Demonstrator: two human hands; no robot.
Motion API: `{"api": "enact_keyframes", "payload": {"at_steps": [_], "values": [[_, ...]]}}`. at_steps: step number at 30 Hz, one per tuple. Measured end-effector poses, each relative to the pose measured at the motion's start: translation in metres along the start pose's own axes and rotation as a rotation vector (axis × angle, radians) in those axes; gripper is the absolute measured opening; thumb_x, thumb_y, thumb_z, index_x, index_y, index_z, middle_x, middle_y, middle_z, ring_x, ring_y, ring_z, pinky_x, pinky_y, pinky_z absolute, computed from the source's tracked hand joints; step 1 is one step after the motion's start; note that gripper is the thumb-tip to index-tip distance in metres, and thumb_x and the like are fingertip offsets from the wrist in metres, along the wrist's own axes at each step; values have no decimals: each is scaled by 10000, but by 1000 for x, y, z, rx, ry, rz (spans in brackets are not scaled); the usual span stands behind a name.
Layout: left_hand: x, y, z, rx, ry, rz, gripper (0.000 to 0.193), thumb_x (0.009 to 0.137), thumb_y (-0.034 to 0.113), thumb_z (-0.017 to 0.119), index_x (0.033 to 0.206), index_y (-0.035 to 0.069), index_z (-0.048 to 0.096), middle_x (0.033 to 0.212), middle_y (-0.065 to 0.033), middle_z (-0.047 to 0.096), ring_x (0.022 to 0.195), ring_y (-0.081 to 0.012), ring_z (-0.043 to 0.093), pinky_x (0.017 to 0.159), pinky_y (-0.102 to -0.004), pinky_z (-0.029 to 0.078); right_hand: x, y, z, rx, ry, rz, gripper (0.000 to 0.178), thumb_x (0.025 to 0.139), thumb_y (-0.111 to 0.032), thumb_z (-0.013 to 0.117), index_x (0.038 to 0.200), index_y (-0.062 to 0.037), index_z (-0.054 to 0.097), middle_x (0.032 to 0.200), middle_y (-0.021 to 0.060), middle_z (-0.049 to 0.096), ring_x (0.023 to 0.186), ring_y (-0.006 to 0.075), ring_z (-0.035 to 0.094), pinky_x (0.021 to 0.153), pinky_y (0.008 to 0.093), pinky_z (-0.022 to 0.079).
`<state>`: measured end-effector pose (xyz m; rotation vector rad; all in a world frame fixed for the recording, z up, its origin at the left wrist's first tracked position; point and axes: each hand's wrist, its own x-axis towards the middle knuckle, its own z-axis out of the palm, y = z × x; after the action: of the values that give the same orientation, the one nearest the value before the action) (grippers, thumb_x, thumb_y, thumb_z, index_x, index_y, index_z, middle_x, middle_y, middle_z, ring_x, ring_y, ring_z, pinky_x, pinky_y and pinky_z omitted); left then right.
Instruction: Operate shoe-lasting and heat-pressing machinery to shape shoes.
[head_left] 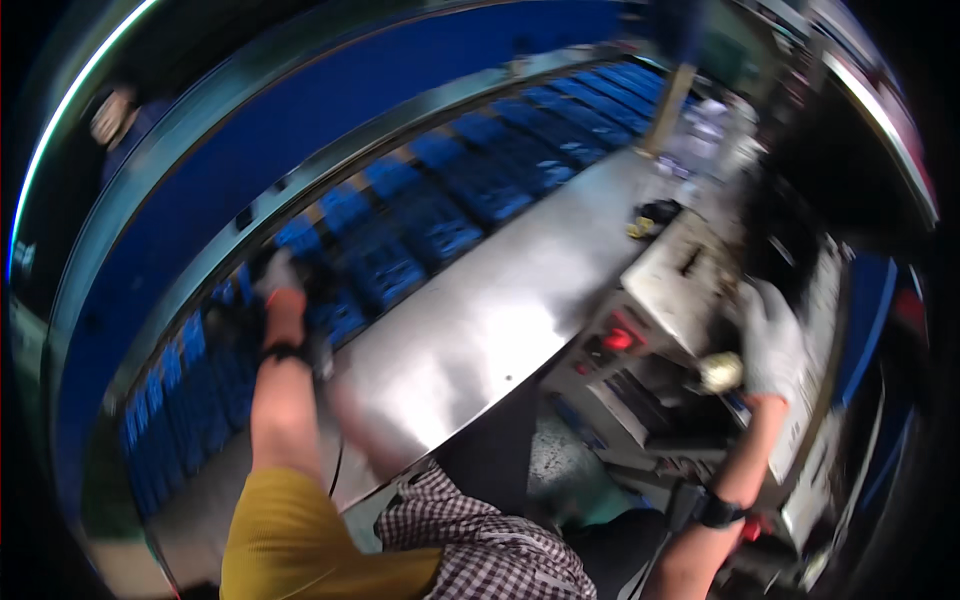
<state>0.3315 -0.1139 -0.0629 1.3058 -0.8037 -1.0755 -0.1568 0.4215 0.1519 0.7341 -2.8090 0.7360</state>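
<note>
My left hand [281, 274], in a pale glove, reaches over a row of blue slotted pieces [395, 185] at the far left. Motion smears its fingers against a dark shape, so I cannot make out whether it holds anything. On the right, my right hand [772, 340], in a whitish glove, is over the edge of a grey machine [675, 290]. Its fingers point away from me and are blurred; their grip is not clear. A pale yellowish round part [719, 373] is just left of that hand, on the machine's near side.
A shiny metal worktop [490, 310] runs diagonally between my hands. A red switch [618, 340] is on the machine's front. A small black and yellow item [652, 218] rests near its far corner. Clear plastic-looking items [705, 130] stand beyond. Another person [120, 125] is at the far left.
</note>
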Motion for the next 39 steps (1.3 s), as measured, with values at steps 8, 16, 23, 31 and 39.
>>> {"api": "enact_keyframes", "payload": {"at_steps": [8, 16, 23, 31, 39], "values": [[-196, 75, 25, -393, -636, -267, 569, 894, 309, 551, 1360, -17, 566, 1223, -137, 688, 1142, -305, 658, 1020, -438, 527, -3, -9, -6, 49, 275, -242, 223, 885, -291, 605, 947, -130, 746, 855, 161, 723, 849, 364, 689, 810, 489, 539], [-443, 154, 179, -538, -1433, -429, 705, 847, 343, 577, 1429, -47, 494, 1296, -244, 636, 1147, -358, 670, 1045, -438, 534, -39, -56, -19, 765, -475, -444, 848, 967, -408, 640, 1601, -9, 243, 1574, 307, 366, 1481, 361, 370, 1203, 378, 313], [-520, 162, 275, -320, -1597, -216, 648, 998, 353, 573, 1500, -15, 391, 1454, -193, 520, 1351, -298, 507, 1157, -395, 376, 2, -4, -90, 1660, -481, -173, 609, 952, -237, 590, 1500, -25, 428, 1312, 109, 619, 1165, 180, 629, 999, 316, 518], [-538, 235, 340, -321, -1427, 849, 756, 929, 163, 669, 1563, -14, 298, 1563, -268, 376, 1498, -342, 344, 1219, -430, 296, 151, 99, -35, 312, 134, 137, 774, 842, -469, 672, 1516, -136, 486, 1457, 245, 505, 1312, 370, 569, 1086, 464, 473], [-575, 283, 412, -336, -1185, 1329, 615, 920, 309, 670, 1433, 8, 514, 1433, -235, 539, 1337, -357, 527, 1132, -417, 404, 154, 63, -10, -245, -238, 152, 851, 878, -660, 577, 1513, -104, 464, 1482, 296, 419, 1311, 457, 542, 1072, 464, 483]]}}
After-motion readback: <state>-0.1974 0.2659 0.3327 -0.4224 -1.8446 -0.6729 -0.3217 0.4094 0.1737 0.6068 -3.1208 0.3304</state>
